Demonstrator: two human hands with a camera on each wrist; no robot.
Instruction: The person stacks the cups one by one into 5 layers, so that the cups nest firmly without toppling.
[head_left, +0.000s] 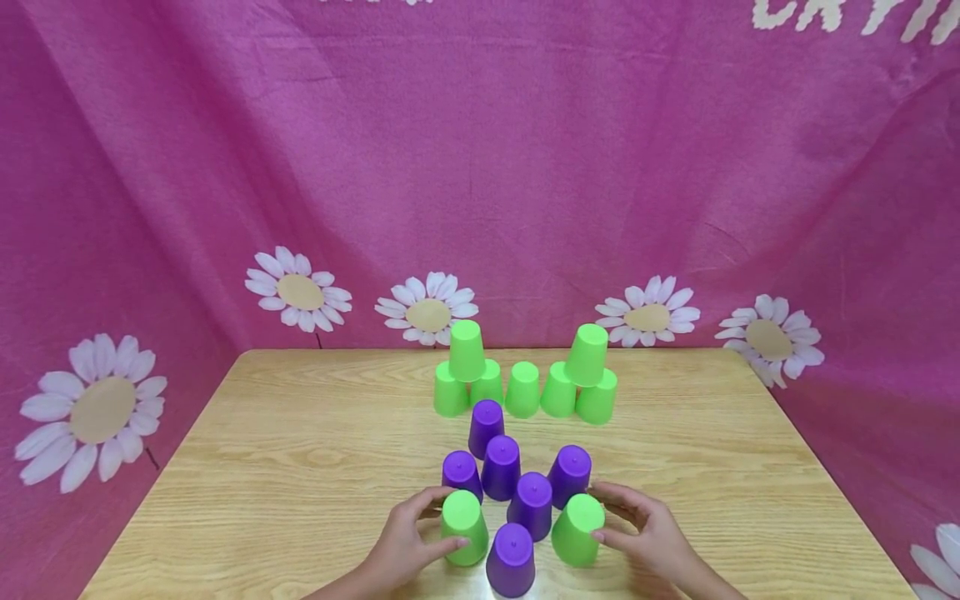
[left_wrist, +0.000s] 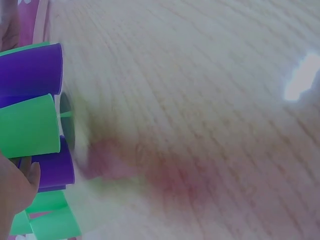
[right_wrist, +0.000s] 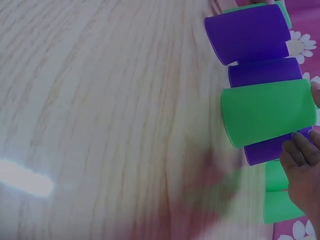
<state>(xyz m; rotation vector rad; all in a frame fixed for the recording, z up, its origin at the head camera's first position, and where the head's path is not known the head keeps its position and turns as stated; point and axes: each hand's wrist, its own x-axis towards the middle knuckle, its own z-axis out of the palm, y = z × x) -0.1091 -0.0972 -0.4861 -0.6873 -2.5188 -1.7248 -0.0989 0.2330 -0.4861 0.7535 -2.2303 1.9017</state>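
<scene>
My left hand grips an upside-down green cup, thumb on its near side and fingers around the far side. Opposite it, my right hand holds another upturned green cup between thumb and fingers. Both green cups also show in the wrist views, beside purple ones. Between the hands stands a front purple cup, with a second purple cup just behind it. More upturned purple cups run back from there, including one behind the right green cup and one partly hidden behind the left.
Farther back is a row of upturned green cups. One green cup rests across the left pair, another across the right pair. The wooden table ends at a pink cloth with daisies.
</scene>
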